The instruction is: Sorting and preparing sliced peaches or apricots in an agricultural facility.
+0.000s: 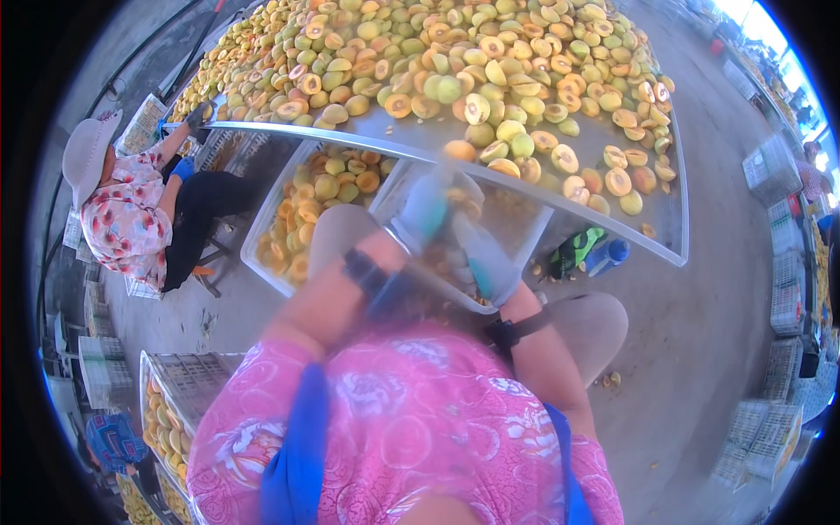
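Note:
Both my hands wear pale gloves with green-blue patches and are blurred over a white plastic crate under the table edge. My left hand is closed around a blurred piece of stone fruit. Close against that piece are the fingers of my right hand; whether they grip it or a tool cannot be told. Beyond the hands, a metal-rimmed table bears a big heap of halved yellow-green stone fruits, like peaches or apricots, many with cut faces up. Left of my hands, another white crate holds orange fruit halves.
A person in a hat and gloves sits at the table's left. A blue bottle and a green-black bag stand on the floor at right. Behind my left side is a crate of fruit halves. Stacked crates line the far right.

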Demonstrator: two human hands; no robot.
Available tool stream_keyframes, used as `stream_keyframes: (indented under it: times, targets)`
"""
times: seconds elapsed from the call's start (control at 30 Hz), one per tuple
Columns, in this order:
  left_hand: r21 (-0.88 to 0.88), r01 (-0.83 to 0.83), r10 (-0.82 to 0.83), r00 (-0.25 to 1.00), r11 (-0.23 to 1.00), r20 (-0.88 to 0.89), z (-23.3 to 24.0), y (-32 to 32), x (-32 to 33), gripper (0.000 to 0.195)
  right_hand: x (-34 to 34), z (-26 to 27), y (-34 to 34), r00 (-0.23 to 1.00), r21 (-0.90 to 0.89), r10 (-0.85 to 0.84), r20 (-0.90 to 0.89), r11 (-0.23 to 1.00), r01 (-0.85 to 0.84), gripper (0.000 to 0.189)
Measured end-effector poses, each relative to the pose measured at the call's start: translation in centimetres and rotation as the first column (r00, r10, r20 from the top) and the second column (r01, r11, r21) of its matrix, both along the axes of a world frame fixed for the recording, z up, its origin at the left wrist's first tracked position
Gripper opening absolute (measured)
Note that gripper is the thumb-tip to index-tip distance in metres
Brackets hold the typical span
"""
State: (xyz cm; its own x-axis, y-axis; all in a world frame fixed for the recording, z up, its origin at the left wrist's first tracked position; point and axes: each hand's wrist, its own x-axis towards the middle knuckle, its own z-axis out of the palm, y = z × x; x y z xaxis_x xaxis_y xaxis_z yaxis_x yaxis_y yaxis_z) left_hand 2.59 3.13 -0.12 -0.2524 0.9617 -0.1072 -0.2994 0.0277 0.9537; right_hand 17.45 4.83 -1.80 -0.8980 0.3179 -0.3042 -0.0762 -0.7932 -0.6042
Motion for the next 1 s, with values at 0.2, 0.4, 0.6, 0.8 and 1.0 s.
stream_keyframes:
  times: [0.2, 0.4, 0.6, 0.8, 1.0]
  targets:
    - [0.005, 0.027, -0.027, 0.994, 1.000, 0.104, 0.3, -0.4, 0.2, 0.059, 0.4, -0.6, 0.3, 1.000, -0.008, 0.004, -0.024, 1.000, -0.004, 0.025]
    - [0.024, 0.024, -0.010, 0.884, 0.999, -0.468, -1.1, -0.5, -0.5, 0.062, 0.3, -4.3, 0.5, 0.961, -0.212, 0.155, -0.227, 0.956, -0.205, 0.027]
    - [-0.024, 0.159, -0.159, 0.987, 0.987, 0.007, 0.1, -2.2, -1.6, 0.062, -1.0, -1.8, -0.6, 0.893, -0.310, 0.230, -0.387, 0.879, -0.361, 0.028]
    - [-0.033, -0.088, 0.093, 0.954, 0.996, 0.286, -2.0, -3.8, -3.7, 0.061, -3.2, -3.0, -1.5, 0.851, -0.521, 0.290, -0.439, 0.690, -0.503, 0.035]
    - [0.209, -0.301, 0.179, 0.872, 0.930, 0.455, -2.5, -8.8, -14.4, 0.048, -2.2, -2.9, -1.3, 0.790, -0.454, 0.209, -0.577, 0.722, -0.522, 0.040]
